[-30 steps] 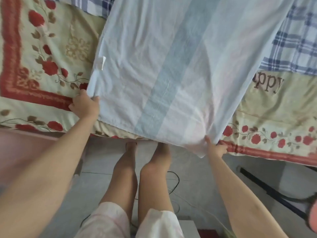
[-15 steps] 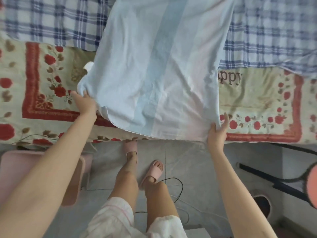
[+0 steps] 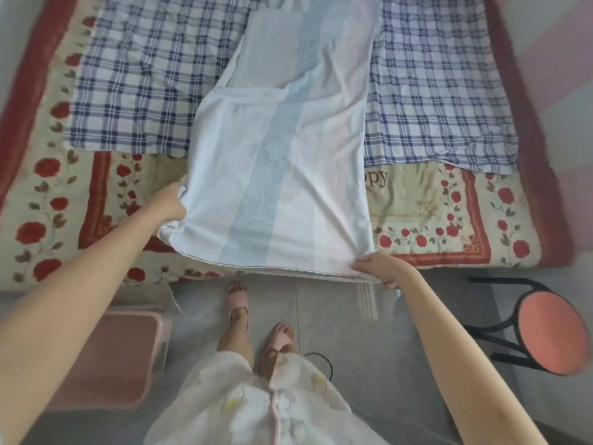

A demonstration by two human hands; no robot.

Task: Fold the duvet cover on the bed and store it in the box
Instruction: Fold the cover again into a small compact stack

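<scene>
The pale duvet cover (image 3: 288,175), white with a light blue stripe and a faint pink band, lies folded into a long strip down the middle of the bed (image 3: 449,220). Its near end is lifted off the bed's front edge. My left hand (image 3: 170,203) grips the near left corner of the cover. My right hand (image 3: 380,268) pinches the near right corner, where several stacked fabric layers show. A pink plastic box (image 3: 128,354) stands open on the floor at my left, partly hidden by my left arm.
A blue-and-white checked sheet (image 3: 134,85) covers the far part of the bed over a rose-patterned quilt (image 3: 449,220). A black stool with a round salmon seat (image 3: 548,332) stands on the grey floor at the right. A black cable (image 3: 324,361) lies by my feet.
The view has pulled back from the bed, showing more of it. Both hands still hold the near corners; the near end of the cover now lies further in over the bed.
</scene>
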